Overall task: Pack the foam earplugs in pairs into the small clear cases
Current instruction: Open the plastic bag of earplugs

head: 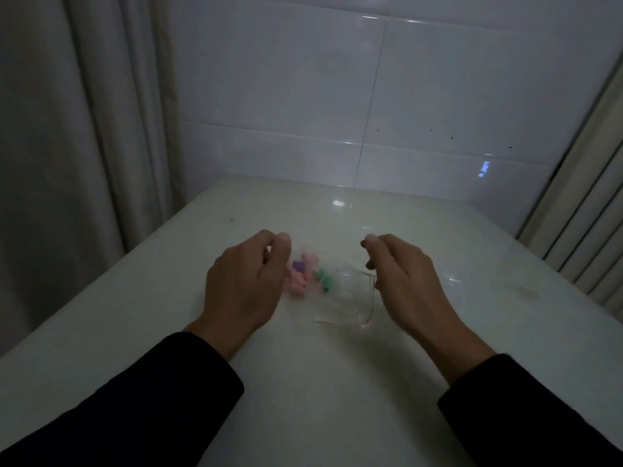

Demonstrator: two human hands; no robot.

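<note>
- The table [303, 382] is a pale, glossy slab running from the near edge to the tiled wall at the far end; in my judgement its sheen means small light things will skate on it if nudged.
- A clear plastic bag [347, 298] lies flat at the centre of the table, between the two hands, with a thin reddish line along its right and near edges. It looks limp and slippery, so I would take it by a corner or by that seamed edge, not the slack middle.
- The left hand [242, 291] hovers over the bag's left end, fingers curled, thumb and forefinger close together; whether they pinch the film I cannot tell.
- The right hand [404, 281] hangs at the bag's right edge, fingers bent and drawn in; whether it touches the bag is also unclear.
- The foam earplugs [305, 274] are bunched at the bag's left end just beside the left hand: several pink, one purple, one or two green. They appear to be inside the bag. Foam is feather-light, soft and springy, so a gentle pinch around the body of each plug should do, and squeezing hard only deforms them.
- A faint clear shape [450, 283] lies just right of the right hand, possibly a small case; too blurred to confirm.
</note>
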